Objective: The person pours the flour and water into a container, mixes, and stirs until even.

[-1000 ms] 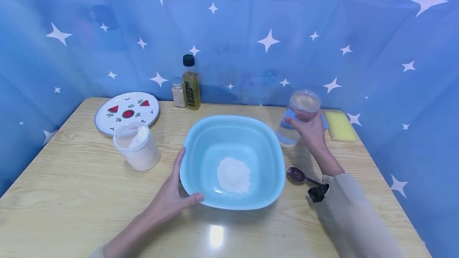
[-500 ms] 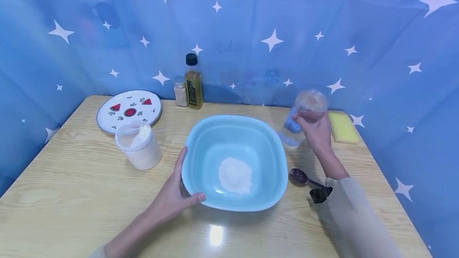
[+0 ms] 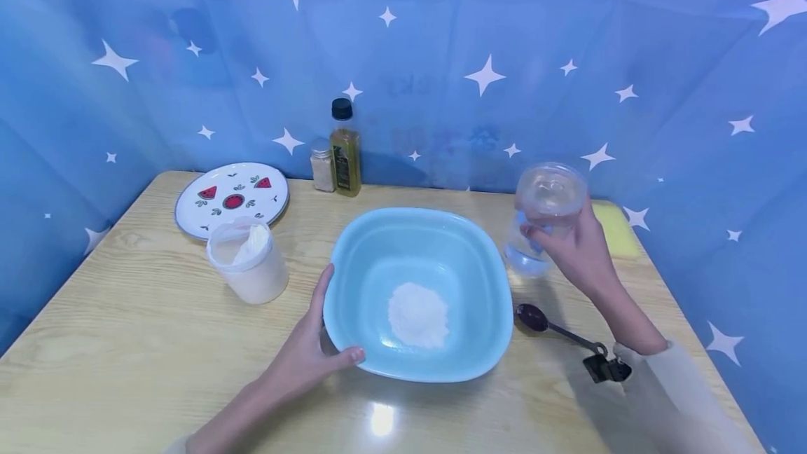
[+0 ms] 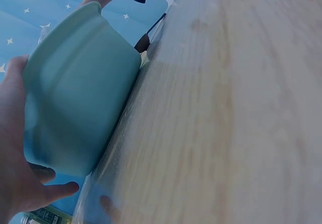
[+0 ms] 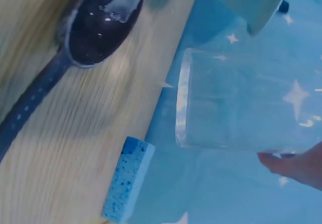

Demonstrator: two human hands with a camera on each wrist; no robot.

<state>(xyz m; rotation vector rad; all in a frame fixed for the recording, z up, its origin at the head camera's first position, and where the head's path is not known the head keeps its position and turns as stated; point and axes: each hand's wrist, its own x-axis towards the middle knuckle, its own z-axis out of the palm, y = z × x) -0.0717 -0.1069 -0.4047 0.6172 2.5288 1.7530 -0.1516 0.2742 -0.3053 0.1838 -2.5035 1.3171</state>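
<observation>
Holding clear jar [image 3: 548, 203]: right grip [image 3: 581, 249] | touching blue basin [image 3: 473, 286]: left grip [image 3: 307, 347]

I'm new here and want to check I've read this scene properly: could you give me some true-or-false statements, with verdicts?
The left hand touches the light-blue basin. True.
The right hand holds the oil bottle. False: it holds a clear container.
White powder lies inside the basin. True.
The dark spoon rests in the basin. False: the spoon lies on the table beside it.
The watermelon-patterned plate is right of the basin. False: in the head view, the plate is left.
</observation>
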